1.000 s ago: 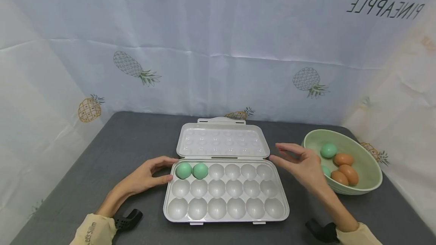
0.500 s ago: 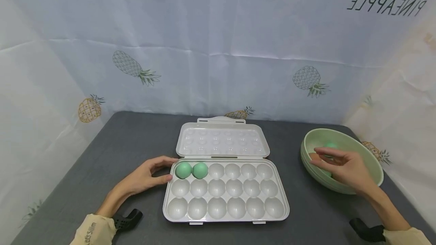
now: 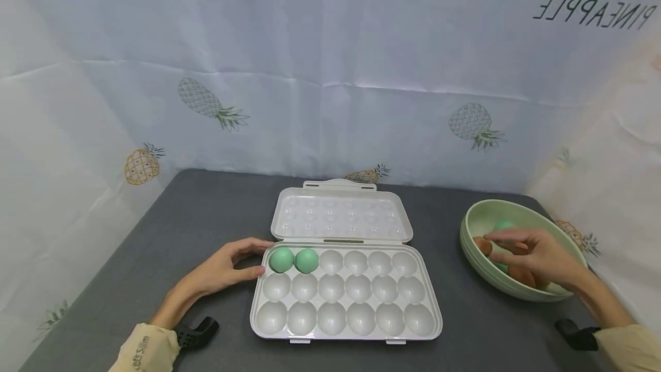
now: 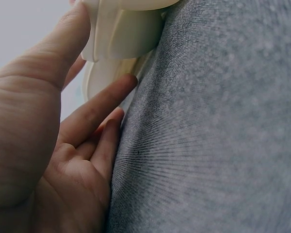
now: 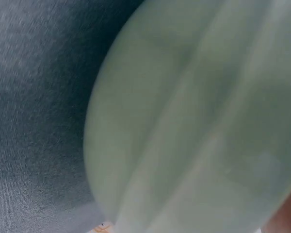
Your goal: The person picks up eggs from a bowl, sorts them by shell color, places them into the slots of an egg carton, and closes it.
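My left hand (image 3: 224, 271) rests at the left side of a white plastic egg box (image 3: 346, 334), its thumb (image 4: 70, 36) against the rim and its other fingers extended. Two green eggs (image 3: 281, 259) sit in the back row's left hollows; the other hollows hold no eggs. At the right, my right hand (image 3: 534, 254) reaches over the light green bowl (image 3: 482, 266), index finger and thumb apart. A brown egg (image 3: 481, 245) lies at its fingertips; contact is unclear. Parts of other brown and green eggs show beneath the hand. The bowl's outside fills the right wrist view.
The box's clear-looking lid (image 3: 341, 211) lies folded open toward the back. A dark grey cloth (image 3: 217, 205) covers the table. Behind it hangs a pale curtain (image 3: 330, 119) printed with pineapples, with more fabric at both sides.
My right hand has moved right, from beside the lid's corner to over the bowl, and slightly farther into it since half a second ago. My left hand stays at the box.
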A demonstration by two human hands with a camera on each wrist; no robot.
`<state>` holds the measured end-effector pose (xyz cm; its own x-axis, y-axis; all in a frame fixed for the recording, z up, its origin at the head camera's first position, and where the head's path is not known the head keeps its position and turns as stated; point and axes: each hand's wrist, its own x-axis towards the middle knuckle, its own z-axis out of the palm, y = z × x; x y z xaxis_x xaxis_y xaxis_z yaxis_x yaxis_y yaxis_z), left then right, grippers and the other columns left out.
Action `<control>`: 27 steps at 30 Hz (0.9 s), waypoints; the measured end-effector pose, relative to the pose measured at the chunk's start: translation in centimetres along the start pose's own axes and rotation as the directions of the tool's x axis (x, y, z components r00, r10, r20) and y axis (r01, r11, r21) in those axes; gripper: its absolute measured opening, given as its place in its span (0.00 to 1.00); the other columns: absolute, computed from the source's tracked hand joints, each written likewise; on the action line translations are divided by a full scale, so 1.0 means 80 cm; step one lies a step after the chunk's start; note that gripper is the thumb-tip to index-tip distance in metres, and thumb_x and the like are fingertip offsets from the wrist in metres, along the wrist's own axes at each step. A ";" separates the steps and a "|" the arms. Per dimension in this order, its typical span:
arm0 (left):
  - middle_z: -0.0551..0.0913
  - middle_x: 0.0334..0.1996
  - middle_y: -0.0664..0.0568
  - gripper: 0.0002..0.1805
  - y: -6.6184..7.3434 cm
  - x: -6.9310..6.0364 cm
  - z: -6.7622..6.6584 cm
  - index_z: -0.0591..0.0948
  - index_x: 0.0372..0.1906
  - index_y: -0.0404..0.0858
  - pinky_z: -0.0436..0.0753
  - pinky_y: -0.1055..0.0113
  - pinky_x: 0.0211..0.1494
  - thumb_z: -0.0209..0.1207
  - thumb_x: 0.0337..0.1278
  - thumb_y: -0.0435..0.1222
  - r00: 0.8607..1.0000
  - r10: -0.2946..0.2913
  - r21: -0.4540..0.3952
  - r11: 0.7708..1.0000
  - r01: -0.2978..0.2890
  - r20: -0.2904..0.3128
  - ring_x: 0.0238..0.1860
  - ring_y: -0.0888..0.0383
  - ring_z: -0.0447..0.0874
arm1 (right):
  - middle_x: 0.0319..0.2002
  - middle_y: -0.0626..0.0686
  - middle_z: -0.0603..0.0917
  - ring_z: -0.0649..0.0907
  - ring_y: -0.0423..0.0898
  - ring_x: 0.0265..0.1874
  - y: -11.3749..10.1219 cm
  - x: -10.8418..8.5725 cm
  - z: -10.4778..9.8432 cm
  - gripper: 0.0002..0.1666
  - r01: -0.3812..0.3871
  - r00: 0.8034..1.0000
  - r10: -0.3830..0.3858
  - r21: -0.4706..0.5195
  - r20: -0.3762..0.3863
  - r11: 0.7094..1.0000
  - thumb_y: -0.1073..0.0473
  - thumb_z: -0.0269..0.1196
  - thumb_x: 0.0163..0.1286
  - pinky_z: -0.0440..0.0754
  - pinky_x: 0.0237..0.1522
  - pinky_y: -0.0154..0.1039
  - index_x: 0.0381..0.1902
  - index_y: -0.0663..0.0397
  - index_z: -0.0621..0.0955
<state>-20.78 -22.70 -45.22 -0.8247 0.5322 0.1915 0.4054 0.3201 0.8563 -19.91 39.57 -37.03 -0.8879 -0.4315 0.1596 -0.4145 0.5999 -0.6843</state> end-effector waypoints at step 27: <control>0.83 0.61 0.45 0.24 0.001 0.000 0.000 0.79 0.65 0.44 0.75 0.77 0.64 0.66 0.66 0.35 1.000 -0.015 -0.004 1.000 0.015 0.003 0.59 0.74 0.79 | 0.52 0.26 0.83 0.78 0.18 0.51 0.031 0.020 0.018 0.27 0.229 0.968 -0.242 -0.158 -0.072 0.961 0.78 0.74 0.51 0.76 0.47 0.17 0.51 0.57 0.89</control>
<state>-20.72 -22.65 -45.13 -0.8295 0.5295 0.1777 0.3917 0.3246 0.8609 -22.09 39.36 -39.51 -0.7729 -0.5146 0.3711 -0.6329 0.5841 -0.5082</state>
